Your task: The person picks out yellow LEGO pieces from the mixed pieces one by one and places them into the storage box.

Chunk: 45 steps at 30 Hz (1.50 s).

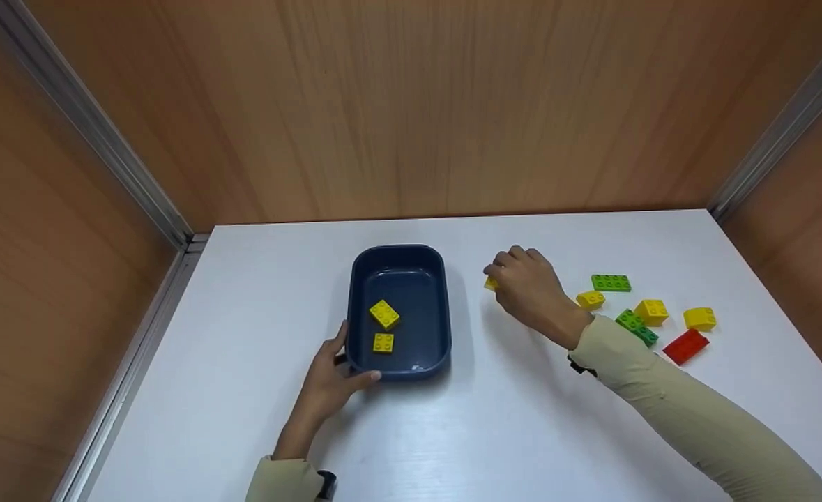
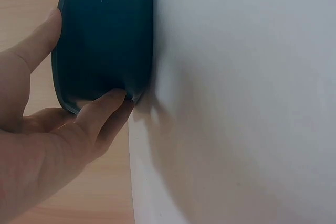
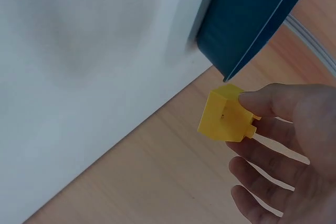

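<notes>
A dark blue rectangular tub (image 1: pixel 433 314) stands on the white table with two yellow toy building bricks (image 1: pixel 384 314) inside. At its near left corner my left hand (image 1: pixel 327 380) grips it, thumb on the near rim and fingers along the left side. The left wrist view shows those fingers (image 2: pixel 102 109) against the outside of the tub (image 2: pixel 107 35). To the right of the tub, above the table, my right hand (image 1: pixel 530 289) pinches a yellow building brick (image 3: pixel 226 114) between thumb and fingertips. In the head view that hand hides most of the brick.
On the right lie loose bricks: a bright green one (image 1: pixel 611 282), several yellow ones (image 1: pixel 652 312), a red one (image 1: pixel 686 346) and green ones (image 1: pixel 630 321) close together. Wooden panels (image 1: pixel 411 111) rise behind the white table (image 1: pixel 243 314) and at both sides.
</notes>
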Each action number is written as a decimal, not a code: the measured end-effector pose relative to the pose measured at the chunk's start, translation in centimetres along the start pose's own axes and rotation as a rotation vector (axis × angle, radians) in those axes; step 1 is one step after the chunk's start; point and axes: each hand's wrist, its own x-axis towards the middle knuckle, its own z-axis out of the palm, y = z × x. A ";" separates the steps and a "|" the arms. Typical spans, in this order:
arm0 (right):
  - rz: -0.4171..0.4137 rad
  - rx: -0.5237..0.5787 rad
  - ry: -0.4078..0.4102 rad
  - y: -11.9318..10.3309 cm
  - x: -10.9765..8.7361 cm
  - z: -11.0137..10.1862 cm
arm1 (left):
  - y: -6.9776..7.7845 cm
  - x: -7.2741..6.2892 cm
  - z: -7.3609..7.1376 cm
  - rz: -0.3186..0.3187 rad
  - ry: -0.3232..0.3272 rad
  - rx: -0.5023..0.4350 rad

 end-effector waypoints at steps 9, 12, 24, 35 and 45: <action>-0.038 -0.005 0.012 -1.1 1.0 -0.6 | 0.1 0.0 0.0 0.021 0.000 0.001; -0.053 -0.012 0.015 -1.5 1.3 -0.8 | 0.2 0.0 0.0 0.030 0.003 0.003; -0.113 -0.015 0.064 -3.0 2.8 -0.9 | 0.2 0.1 0.2 0.028 0.006 -0.006; -0.162 -0.033 0.036 -5.3 4.5 -1.1 | 0.3 -0.1 0.3 0.007 0.013 -0.015; -0.192 -0.046 0.012 -7.1 5.7 -0.6 | 0.3 -0.3 0.4 0.005 -0.001 -0.014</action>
